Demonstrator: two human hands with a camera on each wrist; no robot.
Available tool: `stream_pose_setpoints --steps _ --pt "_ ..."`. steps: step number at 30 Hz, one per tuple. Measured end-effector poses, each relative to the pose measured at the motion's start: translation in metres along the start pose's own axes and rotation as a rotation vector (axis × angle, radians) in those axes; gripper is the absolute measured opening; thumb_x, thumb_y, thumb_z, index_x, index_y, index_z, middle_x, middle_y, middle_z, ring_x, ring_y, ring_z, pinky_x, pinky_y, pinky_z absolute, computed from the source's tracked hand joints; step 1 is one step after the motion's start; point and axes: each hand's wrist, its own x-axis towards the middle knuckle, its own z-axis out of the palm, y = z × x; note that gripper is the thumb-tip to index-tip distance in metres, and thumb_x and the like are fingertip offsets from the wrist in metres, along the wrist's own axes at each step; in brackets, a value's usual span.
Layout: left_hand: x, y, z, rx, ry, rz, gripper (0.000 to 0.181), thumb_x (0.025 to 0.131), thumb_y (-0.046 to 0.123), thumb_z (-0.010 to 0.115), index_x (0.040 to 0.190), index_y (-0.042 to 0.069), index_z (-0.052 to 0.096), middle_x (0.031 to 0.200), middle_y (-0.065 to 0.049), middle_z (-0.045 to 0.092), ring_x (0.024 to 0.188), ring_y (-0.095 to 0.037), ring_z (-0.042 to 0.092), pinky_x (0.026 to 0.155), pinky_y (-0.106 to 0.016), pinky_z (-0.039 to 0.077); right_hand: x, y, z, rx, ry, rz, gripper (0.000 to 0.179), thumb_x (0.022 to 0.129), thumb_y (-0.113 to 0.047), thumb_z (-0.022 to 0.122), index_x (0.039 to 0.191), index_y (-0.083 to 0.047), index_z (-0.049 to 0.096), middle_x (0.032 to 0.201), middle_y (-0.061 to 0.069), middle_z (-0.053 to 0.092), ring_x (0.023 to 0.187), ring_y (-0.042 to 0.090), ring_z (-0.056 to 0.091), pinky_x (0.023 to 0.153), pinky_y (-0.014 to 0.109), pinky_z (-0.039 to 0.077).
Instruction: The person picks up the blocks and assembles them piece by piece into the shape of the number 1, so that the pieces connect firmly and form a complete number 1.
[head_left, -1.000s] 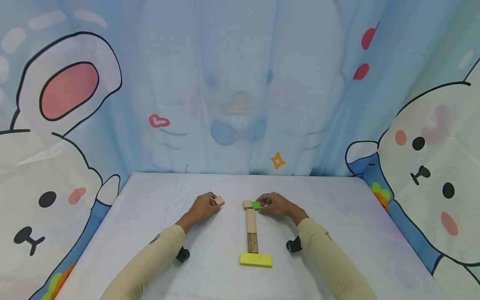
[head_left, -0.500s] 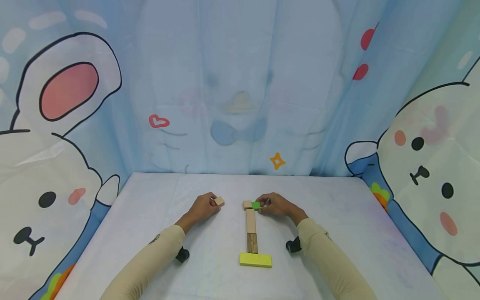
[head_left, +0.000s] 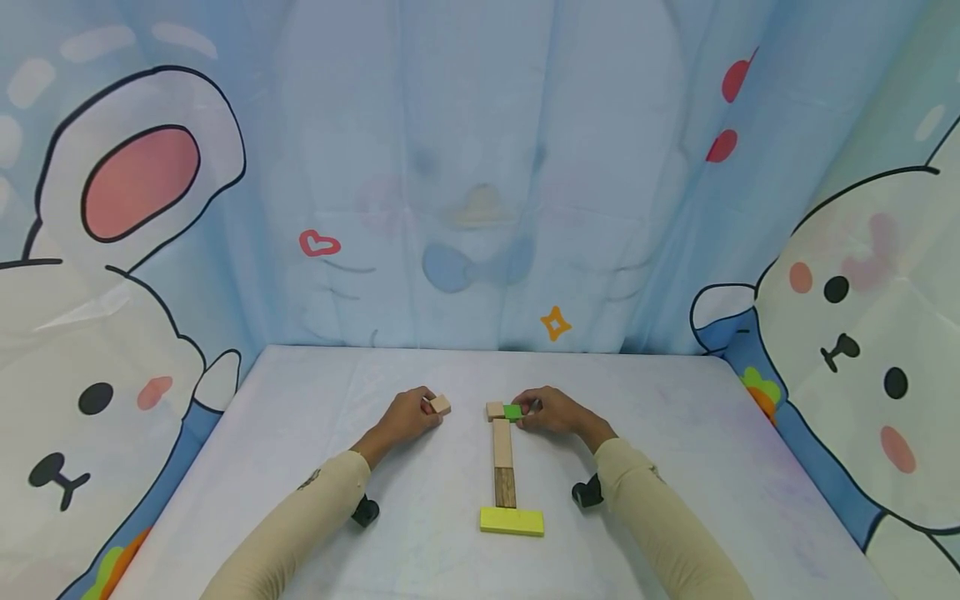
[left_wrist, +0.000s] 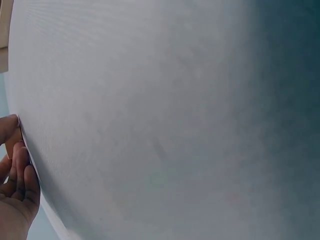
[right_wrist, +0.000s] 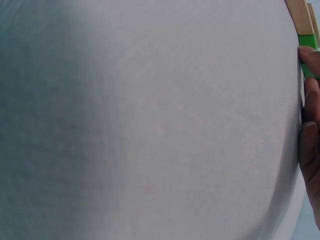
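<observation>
My left hand [head_left: 406,414] pinches a small light wooden block [head_left: 440,405] left of the block row. In the left wrist view, that block [left_wrist: 14,144] shows between thumb and fingers at the left edge. Thumb and fingers of my right hand [head_left: 553,410] pinch a green block [head_left: 512,412]. The green block lies beside a small plain wooden block [head_left: 495,410]. Below these two, a longer light wooden block [head_left: 502,443] runs toward me, then a dark brown block [head_left: 506,487], end to end. A wide yellow block [head_left: 512,522] lies crosswise at the near end.
All the blocks are on a white cloth-covered table [head_left: 660,392]. A blue printed curtain [head_left: 480,108] hangs behind its far edge, and cartoon figures are printed at both sides. A dark wrist camera [head_left: 365,510] sits under the left sleeve, another camera [head_left: 587,492] under the right.
</observation>
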Motion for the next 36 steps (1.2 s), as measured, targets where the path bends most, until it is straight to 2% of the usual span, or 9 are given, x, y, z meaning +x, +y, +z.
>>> stream_pose_setpoints --steps 10,36 --pt "0.0025 -0.0011 0.0002 -0.012 -0.015 -0.011 0.03 0.088 0.01 0.075 0.114 -0.001 0.065 0.086 -0.003 0.065 0.077 -0.012 0.057 0.072 -0.028 0.048 -0.0011 -0.0037 -0.0005 -0.009 0.003 0.007 0.033 0.089 -0.018 0.077 0.119 -0.006 0.07 0.097 0.001 0.064 0.087 0.015 0.053 0.077 0.03 0.045" --pt "-0.0013 0.0074 -0.0001 -0.017 -0.045 -0.003 0.032 0.089 0.011 0.076 0.116 -0.001 0.064 0.087 -0.003 0.065 0.078 -0.012 0.057 0.073 -0.029 0.048 0.0009 -0.0023 0.0006 -0.002 0.013 0.028 0.034 0.087 -0.016 0.078 0.119 -0.005 0.07 0.095 0.001 0.064 0.086 0.015 0.054 0.079 0.031 0.046"
